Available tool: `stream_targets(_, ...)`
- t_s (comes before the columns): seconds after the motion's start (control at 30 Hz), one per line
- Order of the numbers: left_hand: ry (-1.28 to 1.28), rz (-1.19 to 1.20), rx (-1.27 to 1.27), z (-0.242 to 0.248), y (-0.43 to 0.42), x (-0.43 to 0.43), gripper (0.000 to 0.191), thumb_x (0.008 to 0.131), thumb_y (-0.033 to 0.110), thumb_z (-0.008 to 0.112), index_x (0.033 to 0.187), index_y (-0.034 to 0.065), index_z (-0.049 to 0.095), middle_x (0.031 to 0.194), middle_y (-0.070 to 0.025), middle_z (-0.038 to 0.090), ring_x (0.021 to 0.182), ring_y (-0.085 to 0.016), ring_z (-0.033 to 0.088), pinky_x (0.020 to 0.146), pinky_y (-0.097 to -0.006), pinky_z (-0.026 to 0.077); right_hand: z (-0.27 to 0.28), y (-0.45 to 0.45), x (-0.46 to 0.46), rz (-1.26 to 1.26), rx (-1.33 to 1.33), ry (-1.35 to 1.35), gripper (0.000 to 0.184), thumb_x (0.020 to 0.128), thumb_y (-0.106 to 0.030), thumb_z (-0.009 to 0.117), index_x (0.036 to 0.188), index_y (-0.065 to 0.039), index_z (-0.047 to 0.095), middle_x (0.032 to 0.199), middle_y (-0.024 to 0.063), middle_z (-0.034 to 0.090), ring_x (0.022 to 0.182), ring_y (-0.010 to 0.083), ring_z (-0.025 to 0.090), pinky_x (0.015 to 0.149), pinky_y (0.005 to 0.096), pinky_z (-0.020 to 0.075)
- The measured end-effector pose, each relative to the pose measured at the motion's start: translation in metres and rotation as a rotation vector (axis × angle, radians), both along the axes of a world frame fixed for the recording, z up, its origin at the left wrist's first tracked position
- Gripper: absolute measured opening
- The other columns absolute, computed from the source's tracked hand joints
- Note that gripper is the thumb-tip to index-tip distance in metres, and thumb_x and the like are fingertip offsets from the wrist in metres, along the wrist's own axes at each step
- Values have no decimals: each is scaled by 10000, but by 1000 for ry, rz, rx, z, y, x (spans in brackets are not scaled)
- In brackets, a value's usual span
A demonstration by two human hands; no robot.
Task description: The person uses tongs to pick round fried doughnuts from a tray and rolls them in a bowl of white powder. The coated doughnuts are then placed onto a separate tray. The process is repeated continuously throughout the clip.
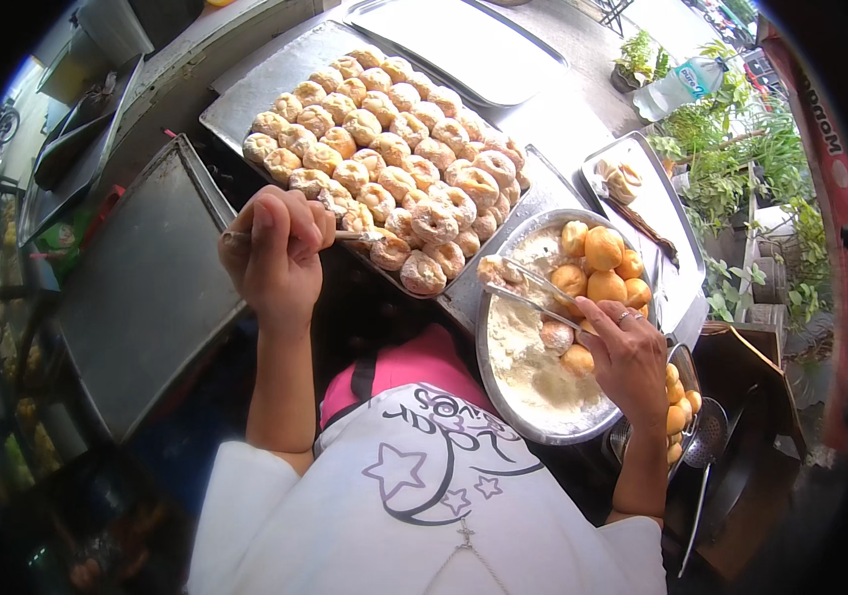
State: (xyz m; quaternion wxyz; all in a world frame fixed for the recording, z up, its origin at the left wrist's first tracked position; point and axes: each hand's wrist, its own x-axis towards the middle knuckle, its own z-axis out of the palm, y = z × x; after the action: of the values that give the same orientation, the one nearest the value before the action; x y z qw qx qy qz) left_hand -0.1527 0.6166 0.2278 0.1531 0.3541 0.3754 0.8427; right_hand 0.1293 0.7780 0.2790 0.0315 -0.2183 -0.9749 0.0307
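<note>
My left hand [279,253] is closed around a thin stick-like utensil [353,236], whose whitish tip points right over the near edge of the stacked buns. With my right hand [625,353] I grip metal tongs [528,297]. Between the tong tips is a powder-coated bun [500,272], above the left rim of a metal basin. The round metal basin [485,372] holds pale powder [524,357] and several golden fried buns [605,249]. Beyond my left hand, a metal tray [253,82] bears many powdered buns [394,149], several with dented tops, piled higher on the right.
An unused-looking baking tray [149,305] slants at the left. Another tray [461,44] lies at the back. On the right are a small tray [681,201] with a tied plastic bag [620,181], a wire basket of buns [681,409], a skimmer [708,431] and a water bottle [681,88].
</note>
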Motion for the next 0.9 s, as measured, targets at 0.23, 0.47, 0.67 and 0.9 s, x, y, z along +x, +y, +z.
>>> stream_targets(0.23,-115,-563,100,3,27,55,447,960,291,488,644,-23,528,525,-52,448,446,-122,377,454,-270,305,7,23,24,286,136,-274,318,734,-72,621,1047,-119,629,935,19,628,843,183,587,751,333,436)
stream_targets(0.47,83,-605,-207,-19,73,100,399,958,250,494,652,1,555,559,-32,539,506,-82,484,481,-240,374,-4,46,36,260,223,-197,328,767,-50,582,1084,-122,620,970,27,613,869,170,592,815,333,422)
stream_targets(0.67,-37,-591,-223,-30,62,113,466,968,290,472,610,-8,503,537,-58,457,486,-108,368,484,-261,306,-13,-32,92,-389,-258,-58,417,747,-83,662,1154,-39,585,990,138,622,857,328,608,743,414,473)
stream_targets(0.9,-2,-688,-195,-25,50,118,428,955,251,483,624,-12,546,565,-61,534,490,-138,494,478,-268,378,-45,-90,83,-660,-365,-61,402,796,-149,643,1173,-37,560,1000,157,611,845,335,619,723,410,492)
